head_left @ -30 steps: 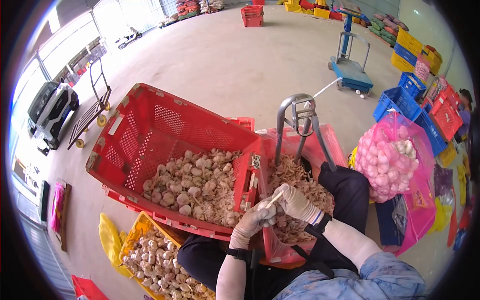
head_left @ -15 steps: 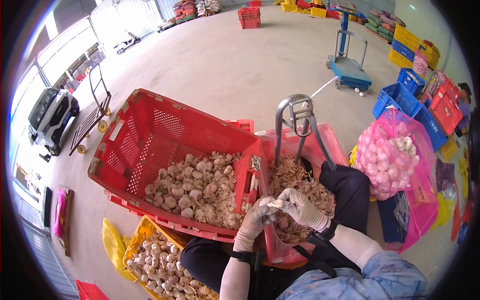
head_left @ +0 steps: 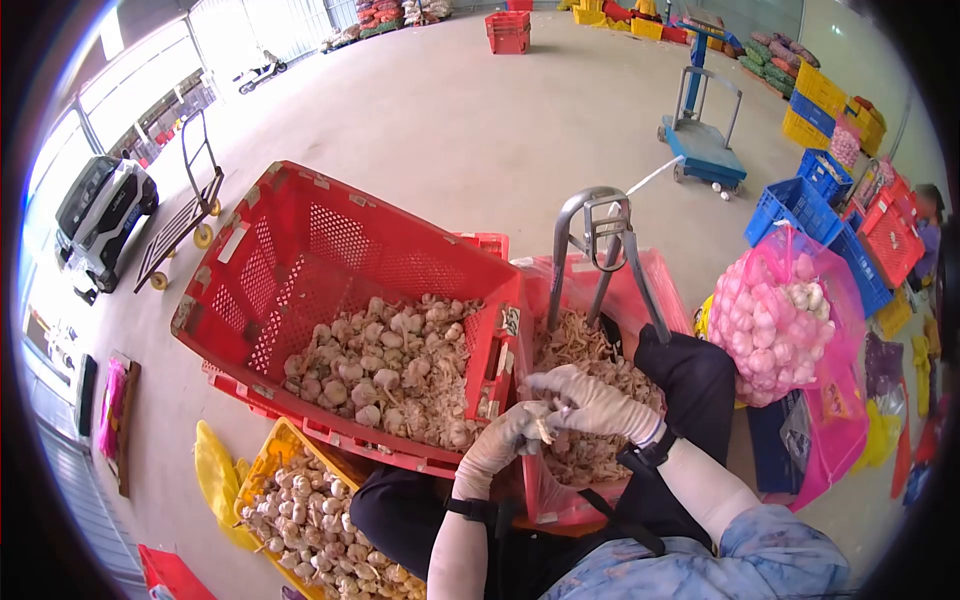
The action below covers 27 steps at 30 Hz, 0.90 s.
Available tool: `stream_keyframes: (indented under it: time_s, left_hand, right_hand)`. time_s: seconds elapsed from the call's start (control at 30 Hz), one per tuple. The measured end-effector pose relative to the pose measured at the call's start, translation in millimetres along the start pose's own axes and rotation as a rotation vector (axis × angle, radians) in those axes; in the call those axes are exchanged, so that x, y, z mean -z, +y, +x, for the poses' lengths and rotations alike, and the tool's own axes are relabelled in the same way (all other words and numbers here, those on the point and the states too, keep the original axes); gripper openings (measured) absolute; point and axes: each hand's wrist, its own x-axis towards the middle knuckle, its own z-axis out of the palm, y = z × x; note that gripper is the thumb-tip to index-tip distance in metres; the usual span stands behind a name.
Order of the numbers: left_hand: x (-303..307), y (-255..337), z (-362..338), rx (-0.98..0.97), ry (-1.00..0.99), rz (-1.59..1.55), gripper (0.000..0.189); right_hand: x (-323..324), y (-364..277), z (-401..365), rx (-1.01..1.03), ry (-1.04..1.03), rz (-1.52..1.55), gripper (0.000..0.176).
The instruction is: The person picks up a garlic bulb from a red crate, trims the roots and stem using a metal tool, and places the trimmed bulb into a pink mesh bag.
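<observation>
My left hand (head_left: pixel 507 438), in a pale glove with greyed fingertips, is closed on a small whitish garlic bulb (head_left: pixel 544 428), mostly hidden by the fingers. Close against it, my gloved right hand (head_left: pixel 605 408) has its fingers apart, the index stretched left above the bulb and the thumb near it. Below both hands is a pink-lined crate (head_left: pixel 655 275) full of dry garlic skins and stalks (head_left: pixel 585 455). To the left, a tilted red crate (head_left: pixel 330 270) holds loose garlic bulbs (head_left: pixel 375 365) with scraps of skin.
A metal frame with a handle (head_left: pixel 565 235) rises from the pink-lined crate. A yellow crate of garlic (head_left: pixel 320 520) stands at lower left. At right is a pink mesh bag of bulbs (head_left: pixel 765 325). Farther off are a blue platform scale (head_left: pixel 705 150), a cart (head_left: pixel 180 225) and blue crates (head_left: pixel 795 205).
Both hands have dropped slightly. The right fingers, pinched at the garlic before, have spread and reach left over the left hand. The view has shifted a little.
</observation>
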Motion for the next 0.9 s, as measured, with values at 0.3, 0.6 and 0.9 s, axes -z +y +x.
stream_keyframes:
  time_s: [0.3,0.6,0.9]
  left_hand:
    - [-3,0,-4,-0.054,0.136,-0.062,0.075]
    - [-3,-29,17,-0.205,0.262,-0.345,0.056]
    - [-8,-36,8,-0.26,0.3,-0.341,0.037]
  right_hand:
    - [-20,71,6,-0.273,-0.438,-0.667,0.017]
    - [-42,8,-7,0.143,0.185,-0.478,0.05]
    - [-67,57,3,0.019,0.174,-0.066,0.03]
